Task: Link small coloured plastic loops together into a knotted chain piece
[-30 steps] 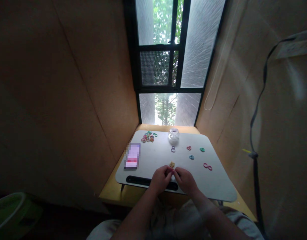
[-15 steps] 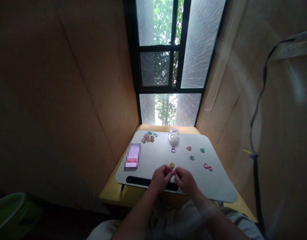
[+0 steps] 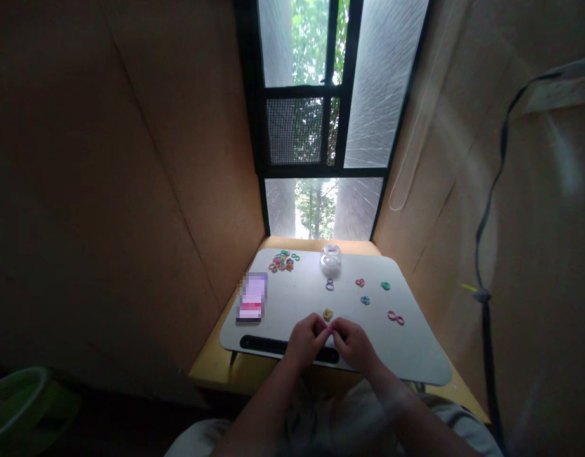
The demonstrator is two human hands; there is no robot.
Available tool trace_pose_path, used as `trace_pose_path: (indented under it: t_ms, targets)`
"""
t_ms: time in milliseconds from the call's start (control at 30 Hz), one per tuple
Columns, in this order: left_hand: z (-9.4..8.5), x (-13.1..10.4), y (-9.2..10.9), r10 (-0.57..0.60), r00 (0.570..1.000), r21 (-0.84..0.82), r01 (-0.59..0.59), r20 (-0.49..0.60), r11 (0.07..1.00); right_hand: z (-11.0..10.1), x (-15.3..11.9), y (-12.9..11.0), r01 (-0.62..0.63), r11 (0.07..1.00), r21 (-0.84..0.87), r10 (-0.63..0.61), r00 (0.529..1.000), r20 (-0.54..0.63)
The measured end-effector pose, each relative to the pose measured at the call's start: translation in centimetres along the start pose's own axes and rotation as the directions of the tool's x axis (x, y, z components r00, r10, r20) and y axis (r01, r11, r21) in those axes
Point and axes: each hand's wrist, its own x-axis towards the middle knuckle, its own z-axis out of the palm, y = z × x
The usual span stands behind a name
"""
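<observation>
My left hand (image 3: 309, 337) and my right hand (image 3: 350, 341) meet fingertip to fingertip over the front of a white lap table (image 3: 292, 304). Both are closed in a pinch around a small pinkish thing, mostly hidden by the fingers. Just beyond the fingertips lies a yellow band bundle (image 3: 327, 314). Farther back is a purple looped band (image 3: 329, 284). To the right lie a red band (image 3: 360, 282), a blue band (image 3: 365, 300), a green band (image 3: 385, 286) and a pink figure-eight band (image 3: 396, 318).
A pile of coloured bands (image 3: 283, 261) sits at the back left, above a phone (image 3: 252, 297) with a blurred screen. A clear round jar (image 3: 330, 260) stands at the back. A black slot (image 3: 264, 344) runs along the front edge. A green basket (image 3: 30, 406) is at lower left.
</observation>
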Motion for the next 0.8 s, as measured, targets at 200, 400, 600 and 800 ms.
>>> trace_pose_path:
  t_ms: [200, 400, 600, 800]
  targets:
    - [-0.07, 0.02, -0.09, 0.012, 1.0, -0.031, -0.011, 0.024, 0.999, -0.04, -0.03, 0.09, 0.001, 1.0, 0.018, -0.001, 1.0, 0.009]
    - [-0.18, -0.06, 0.22, 0.02, 0.999, 0.006, -0.02, 0.039, 1.0, -0.05, -0.01, -0.02, -0.028, 1.0, 0.01, 0.028, 1.0, 0.004]
    - [-0.25, -0.21, 0.61, 0.024, 0.998, 0.025, -0.026, 0.053, 0.999, -0.04, -0.02, -0.19, -0.033, 0.999, -0.031, 0.033, 0.999, -0.008]
    - [-0.32, -0.28, 0.79, 0.023, 0.998, 0.018, -0.024, 0.051, 1.0, 0.08, -0.13, -0.03, -0.012, 0.998, -0.066, 0.011, 1.0, -0.016]
